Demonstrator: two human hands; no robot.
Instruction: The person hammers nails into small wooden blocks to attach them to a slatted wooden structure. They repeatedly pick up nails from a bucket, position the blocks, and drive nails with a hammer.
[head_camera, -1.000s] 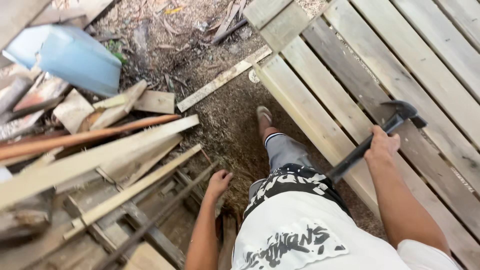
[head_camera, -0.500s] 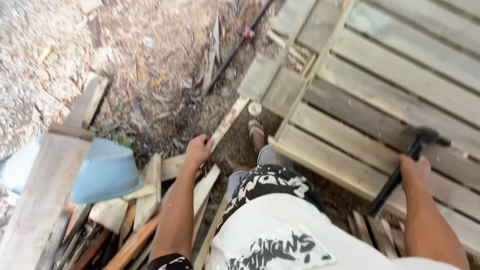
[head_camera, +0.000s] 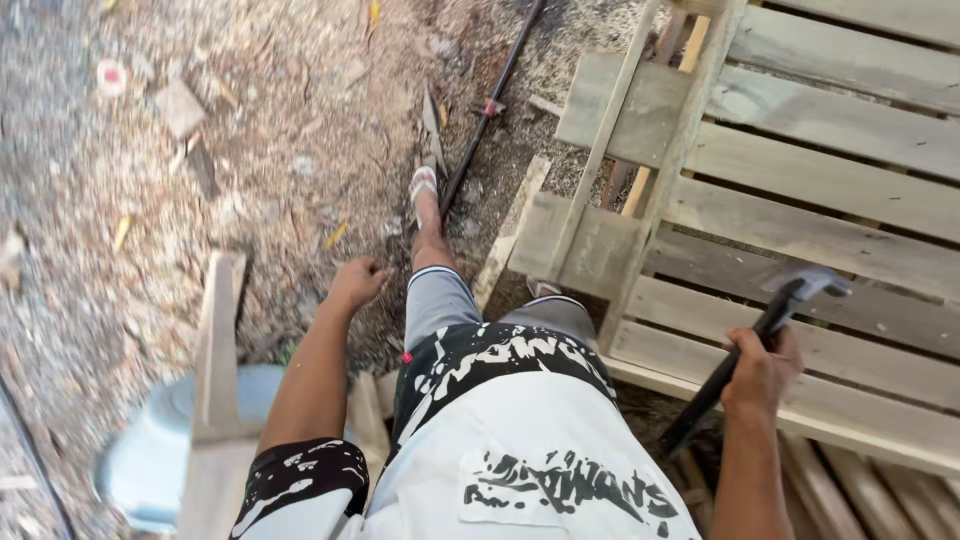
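A black hammer is gripped tight by the right hand, just over the wooden pallet. The left hand is curled and empty, above the dirt ground. A blue tub is seen nearby.

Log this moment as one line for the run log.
right hand: grips hammer by handle, over pallet | left hand: empty, loosely closed, above dirt ground | foot: in sandal, stepping forward

Pallet lies right of the person, barrel left, pipe ahead.
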